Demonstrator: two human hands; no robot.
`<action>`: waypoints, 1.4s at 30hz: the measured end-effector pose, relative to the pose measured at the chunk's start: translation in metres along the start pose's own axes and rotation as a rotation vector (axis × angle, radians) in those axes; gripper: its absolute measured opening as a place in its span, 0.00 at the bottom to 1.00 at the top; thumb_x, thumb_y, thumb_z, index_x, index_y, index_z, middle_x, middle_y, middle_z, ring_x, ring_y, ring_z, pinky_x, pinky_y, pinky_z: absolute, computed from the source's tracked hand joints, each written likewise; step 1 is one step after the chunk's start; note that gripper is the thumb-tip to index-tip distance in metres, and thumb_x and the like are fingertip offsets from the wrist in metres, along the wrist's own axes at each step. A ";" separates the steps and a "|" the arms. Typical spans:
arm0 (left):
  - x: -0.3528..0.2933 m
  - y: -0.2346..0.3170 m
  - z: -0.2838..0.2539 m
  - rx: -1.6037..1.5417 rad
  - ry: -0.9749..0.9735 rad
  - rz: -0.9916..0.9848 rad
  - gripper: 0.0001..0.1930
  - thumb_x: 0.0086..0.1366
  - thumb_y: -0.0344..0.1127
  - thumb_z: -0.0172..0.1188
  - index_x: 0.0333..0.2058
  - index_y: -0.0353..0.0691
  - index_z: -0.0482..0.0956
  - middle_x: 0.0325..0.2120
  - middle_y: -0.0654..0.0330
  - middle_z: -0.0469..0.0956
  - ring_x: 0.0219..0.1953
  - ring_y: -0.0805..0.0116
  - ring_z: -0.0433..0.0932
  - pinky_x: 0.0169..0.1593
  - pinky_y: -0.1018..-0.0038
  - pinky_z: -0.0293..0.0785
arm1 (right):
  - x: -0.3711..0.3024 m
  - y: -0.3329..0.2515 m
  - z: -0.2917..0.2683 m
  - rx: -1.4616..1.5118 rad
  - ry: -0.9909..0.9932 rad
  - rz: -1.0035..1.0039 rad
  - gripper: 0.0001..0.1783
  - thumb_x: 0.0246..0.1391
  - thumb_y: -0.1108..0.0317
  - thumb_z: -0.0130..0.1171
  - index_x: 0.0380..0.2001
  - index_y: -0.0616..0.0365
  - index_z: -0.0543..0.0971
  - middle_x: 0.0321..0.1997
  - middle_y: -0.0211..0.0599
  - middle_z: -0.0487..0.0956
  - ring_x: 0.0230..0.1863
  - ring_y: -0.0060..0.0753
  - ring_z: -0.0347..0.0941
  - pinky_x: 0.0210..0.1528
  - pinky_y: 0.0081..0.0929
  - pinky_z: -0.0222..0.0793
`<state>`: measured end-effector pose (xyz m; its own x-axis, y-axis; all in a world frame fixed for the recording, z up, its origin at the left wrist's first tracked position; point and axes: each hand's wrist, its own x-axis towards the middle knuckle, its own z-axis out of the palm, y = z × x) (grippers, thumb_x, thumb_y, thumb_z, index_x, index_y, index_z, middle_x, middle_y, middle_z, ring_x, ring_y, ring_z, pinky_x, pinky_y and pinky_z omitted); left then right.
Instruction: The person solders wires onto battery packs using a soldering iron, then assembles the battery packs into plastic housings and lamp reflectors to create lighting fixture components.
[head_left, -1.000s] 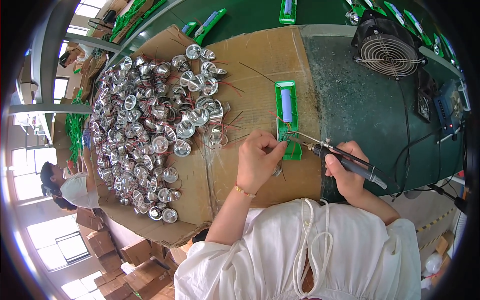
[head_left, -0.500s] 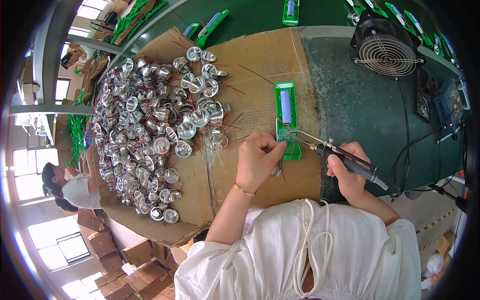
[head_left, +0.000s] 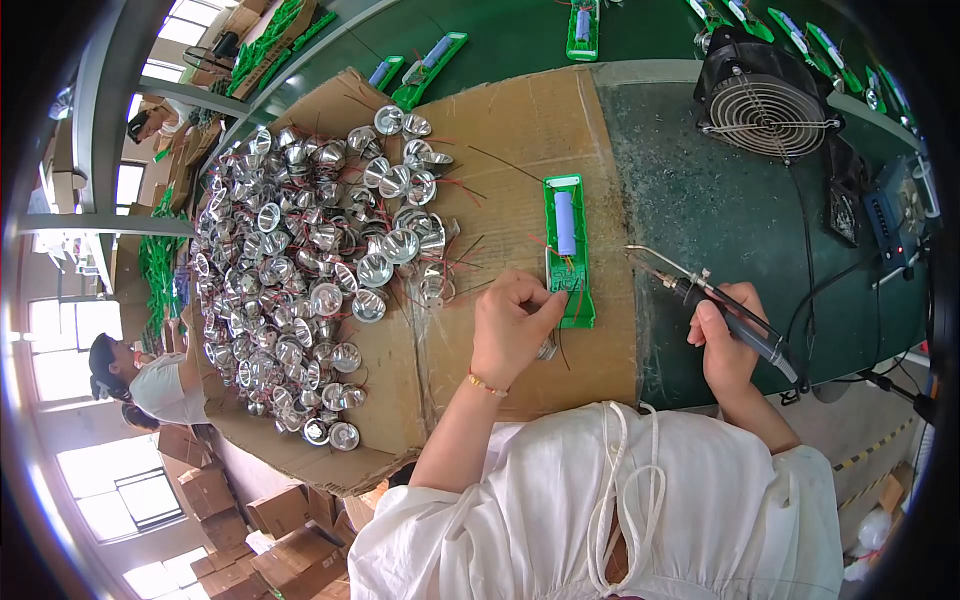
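Observation:
A green plastic housing [head_left: 578,312] lies on the cardboard in front of me, holding a blue-purple cylindrical battery [head_left: 565,222] and a small green circuit board [head_left: 568,280] with thin wires. My left hand [head_left: 515,325] is closed in a pinch at the housing's left edge; what lies between its fingertips is too small to make out. Part of a silver reflector cup [head_left: 547,348] shows beside that hand. My right hand [head_left: 726,345] grips a soldering iron [head_left: 735,325] with a thin metal feed tube along it. The iron's tip is right of the housing, apart from it.
A big heap of silver reflector cups [head_left: 300,260] with red and black wires fills the cardboard at left. A black fan [head_left: 765,115] stands back right, near a blue control box [head_left: 890,220]. More green housings [head_left: 583,30] lie along the far side. Two people are at left.
My right hand has drawn the soldering iron away from the circuit board, to the right. My left hand remains pinched at the housing, and the view has shifted slightly.

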<state>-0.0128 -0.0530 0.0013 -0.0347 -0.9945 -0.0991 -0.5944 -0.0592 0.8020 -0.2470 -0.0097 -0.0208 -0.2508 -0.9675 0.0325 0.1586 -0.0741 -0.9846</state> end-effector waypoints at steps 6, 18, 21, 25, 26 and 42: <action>0.001 0.011 -0.013 0.198 0.116 0.382 0.06 0.47 0.30 0.65 0.23 0.35 0.77 0.22 0.58 0.73 0.21 0.66 0.72 0.26 0.74 0.68 | 0.004 -0.001 -0.012 -0.005 0.028 -0.021 0.10 0.48 0.71 0.58 0.28 0.63 0.67 0.20 0.34 0.72 0.16 0.17 0.67 0.17 0.14 0.64; 0.103 0.055 -0.022 1.141 -0.176 1.053 0.14 0.49 0.33 0.54 0.37 0.55 0.76 0.42 0.66 0.68 0.46 0.70 0.67 0.42 0.73 0.63 | 0.002 -0.007 -0.025 0.008 0.106 -0.015 0.09 0.48 0.71 0.57 0.29 0.61 0.67 0.19 0.33 0.71 0.17 0.17 0.67 0.18 0.12 0.62; 0.103 0.049 -0.032 1.199 -0.203 0.950 0.11 0.50 0.32 0.53 0.33 0.54 0.78 0.35 0.68 0.69 0.46 0.70 0.66 0.42 0.73 0.63 | 0.000 -0.005 -0.031 -0.017 0.141 0.014 0.09 0.49 0.70 0.55 0.30 0.60 0.66 0.18 0.32 0.69 0.14 0.19 0.63 0.16 0.13 0.58; 0.069 0.044 -0.050 1.120 -0.232 0.553 0.16 0.37 0.39 0.67 0.30 0.46 0.78 0.34 0.64 0.71 0.45 0.64 0.67 0.46 0.66 0.63 | 0.007 -0.004 -0.038 0.001 0.196 0.025 0.08 0.49 0.71 0.54 0.30 0.60 0.67 0.18 0.32 0.69 0.14 0.19 0.62 0.16 0.13 0.58; 0.058 0.037 -0.050 1.120 -0.236 0.552 0.16 0.37 0.39 0.67 0.30 0.46 0.78 0.34 0.64 0.71 0.45 0.64 0.67 0.46 0.66 0.63 | 0.009 -0.006 -0.040 0.015 0.192 -0.002 0.08 0.50 0.71 0.54 0.30 0.61 0.67 0.18 0.33 0.69 0.15 0.18 0.64 0.17 0.13 0.59; 0.014 0.013 -0.040 0.738 -0.126 0.280 0.20 0.44 0.44 0.65 0.36 0.45 0.72 0.33 0.60 0.74 0.41 0.58 0.71 0.46 0.62 0.62 | 0.012 -0.018 -0.033 0.010 0.195 -0.090 0.08 0.50 0.72 0.54 0.30 0.63 0.67 0.17 0.34 0.69 0.14 0.18 0.64 0.15 0.13 0.58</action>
<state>0.0112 -0.0715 0.0337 -0.3256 -0.9440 -0.0527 -0.9269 0.3077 0.2148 -0.2845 -0.0122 -0.0082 -0.4442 -0.8918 0.0857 0.1365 -0.1619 -0.9773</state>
